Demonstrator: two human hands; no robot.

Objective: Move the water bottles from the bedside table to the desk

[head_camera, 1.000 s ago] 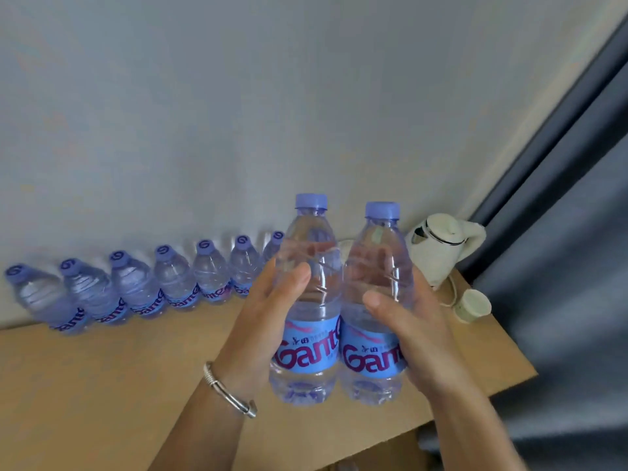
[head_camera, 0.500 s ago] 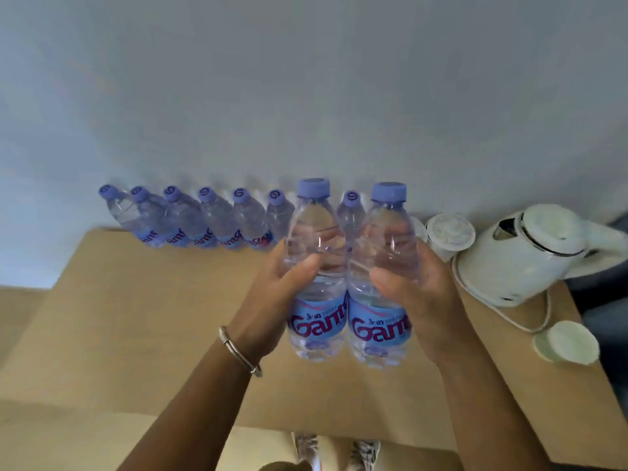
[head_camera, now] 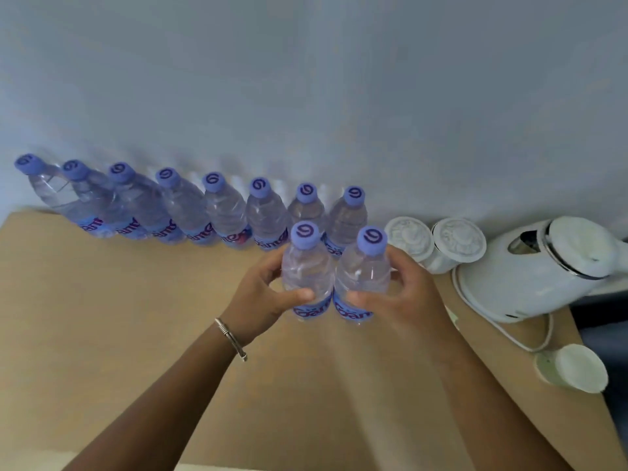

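Desk [head_camera: 102, 317] of pale wood: two water bottles [head_camera: 307, 277] were gripped upright, one by the left hand [head_camera: 261, 300], one by the right hand [head_camera: 404, 297], just before the bottle row [head_camera: 190, 212]; set-down judged underway, release required next.

On the desk [head_camera: 136, 334], 2 held bottles [head_camera: 307, 277] stand before 8 rowed bottles [head_camera: 224, 215], kettle [head_camera: 543, 270] right.

Bottle labels [head_camera: 311, 311] show partial lettering "Gan".
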